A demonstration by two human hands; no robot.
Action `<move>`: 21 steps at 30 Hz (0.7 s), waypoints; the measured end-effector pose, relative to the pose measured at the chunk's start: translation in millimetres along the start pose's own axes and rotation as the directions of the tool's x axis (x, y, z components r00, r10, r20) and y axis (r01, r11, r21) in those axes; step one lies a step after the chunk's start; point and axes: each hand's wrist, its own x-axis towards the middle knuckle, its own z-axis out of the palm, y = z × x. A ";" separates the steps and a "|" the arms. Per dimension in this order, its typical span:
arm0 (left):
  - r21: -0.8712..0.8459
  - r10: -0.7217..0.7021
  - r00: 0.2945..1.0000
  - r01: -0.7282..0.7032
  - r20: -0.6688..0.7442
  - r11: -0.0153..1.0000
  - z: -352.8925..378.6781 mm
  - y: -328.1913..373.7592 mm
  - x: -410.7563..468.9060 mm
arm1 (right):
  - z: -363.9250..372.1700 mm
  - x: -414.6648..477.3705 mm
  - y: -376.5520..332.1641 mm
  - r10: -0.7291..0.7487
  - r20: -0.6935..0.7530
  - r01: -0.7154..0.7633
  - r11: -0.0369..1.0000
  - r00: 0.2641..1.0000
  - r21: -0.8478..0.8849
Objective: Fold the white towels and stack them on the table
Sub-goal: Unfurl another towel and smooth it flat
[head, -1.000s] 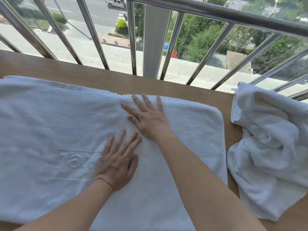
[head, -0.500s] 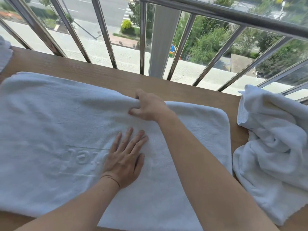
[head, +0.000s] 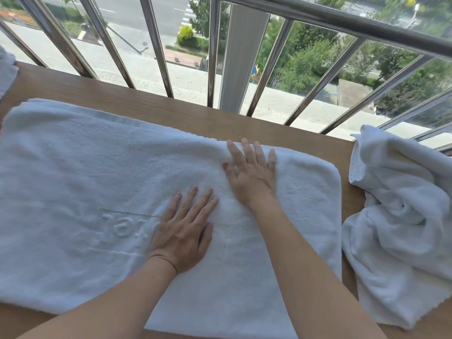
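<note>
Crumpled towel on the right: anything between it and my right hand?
Nothing visible. The right hand lies flat on the spread towel; only a bare strip of table separates that from the crumpled towel.

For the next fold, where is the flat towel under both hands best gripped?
Probably grip the flat towel at its right short edge, coming from the right. That edge lies free on the bare table, while the left hand and right hand press its middle flat.

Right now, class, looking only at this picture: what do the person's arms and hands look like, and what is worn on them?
The left hand and right hand are bare: no gloves, no watch or bracelet. Both forearms are uncovered, with no sleeve in view.
</note>
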 end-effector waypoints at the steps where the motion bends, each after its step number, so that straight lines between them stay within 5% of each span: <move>1: 0.002 0.005 1.000 -0.005 0.002 1.000 -0.7 1.1 -0.1 | 2.2 0.7 6.2 0.037 0.034 -0.037 0.999 0.999 -0.007; 5: 0.014 0.001 1.000 -0.001 0.008 1.000 -3.0 2.0 0.0 | -4.9 21.2 7.6 0.259 0.005 -0.259 0.966 0.966 0.022; 8: 0.012 0.003 1.000 -0.003 0.008 1.000 -3.2 1.8 -0.6 | 3.5 -6.5 -10.9 0.095 -0.133 -0.088 0.995 0.987 0.053; 10: 0.021 0.010 1.000 -0.010 0.003 1.000 -3.3 1.4 1.3 | 13.1 -31.7 -12.0 0.002 -0.079 0.001 0.999 0.997 0.033; 15: 0.021 0.002 1.000 -0.002 0.027 1.000 -2.0 0.7 -0.4 | 12.5 -27.4 14.6 0.229 -0.057 -0.226 0.973 0.972 0.056; 21: 0.029 -0.004 0.999 0.003 0.041 1.000 3.1 -0.9 0.6 | 15.7 -68.8 62.5 0.515 -0.102 -0.506 0.857 0.851 0.099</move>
